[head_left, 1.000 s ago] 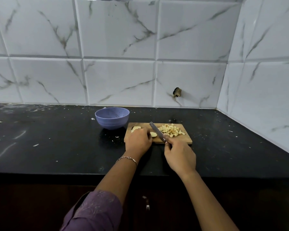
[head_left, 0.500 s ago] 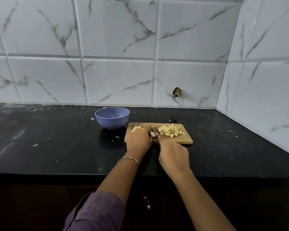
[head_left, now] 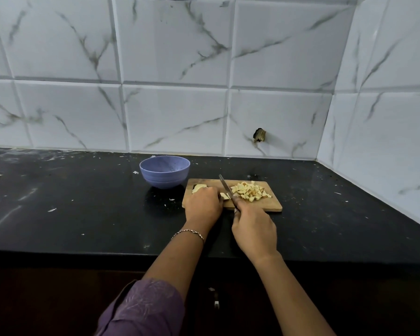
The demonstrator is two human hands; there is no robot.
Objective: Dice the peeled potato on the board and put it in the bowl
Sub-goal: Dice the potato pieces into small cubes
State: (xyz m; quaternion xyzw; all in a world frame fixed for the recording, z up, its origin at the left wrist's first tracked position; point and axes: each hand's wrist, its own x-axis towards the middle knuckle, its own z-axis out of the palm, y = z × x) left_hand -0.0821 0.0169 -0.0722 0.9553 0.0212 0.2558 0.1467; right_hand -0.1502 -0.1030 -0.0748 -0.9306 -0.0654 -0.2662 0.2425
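Peeled pale-yellow potato piece (head_left: 224,196) sits at the left end of the rectangular wooden board (head_left: 267,205), clasped by the left hand (head_left: 203,206). The right hand (head_left: 254,229) grips the steel knife (head_left: 226,187), blade beside that piece. Diced cubes (head_left: 250,192) heap on the board's right half. A round lilac bowl (head_left: 165,171) stands off its far-left corner.

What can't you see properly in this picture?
All in the head view:
- Handle of the silver-bladed kitchen knife: hidden inside the right hand gripping it.
- The pale yellow peeled potato piece: mostly covered by the left hand holding it.
- Bottom of the round lavender-blue bowl: hidden by its near wall.
- A small pale object on the dark cabinet front: too dim to identify.
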